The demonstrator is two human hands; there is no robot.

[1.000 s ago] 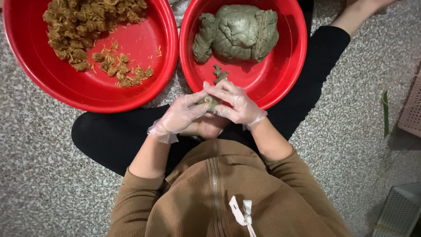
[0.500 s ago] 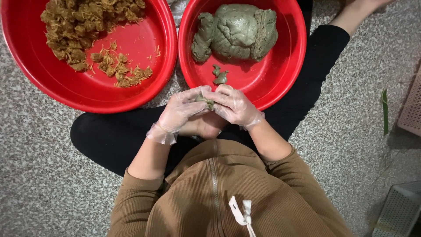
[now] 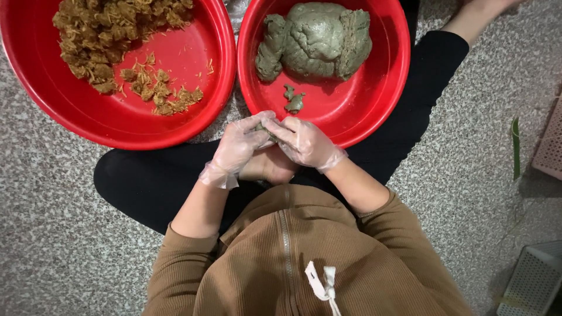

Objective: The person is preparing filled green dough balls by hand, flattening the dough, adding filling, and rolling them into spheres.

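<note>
head view: my left hand (image 3: 237, 146) and right hand (image 3: 304, 142), both in clear plastic gloves, close together around a small grey-green dough piece (image 3: 261, 126), mostly hidden, held over my lap just beside the red round plastic basin of dough (image 3: 391, 93). adjacent: second red basin (image 3: 117, 120) holding brown shredded filling (image 3: 111, 35).

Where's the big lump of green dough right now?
In the head view, the green dough lump sits at the far side of the right red basin, beyond both gloved hands.
</note>
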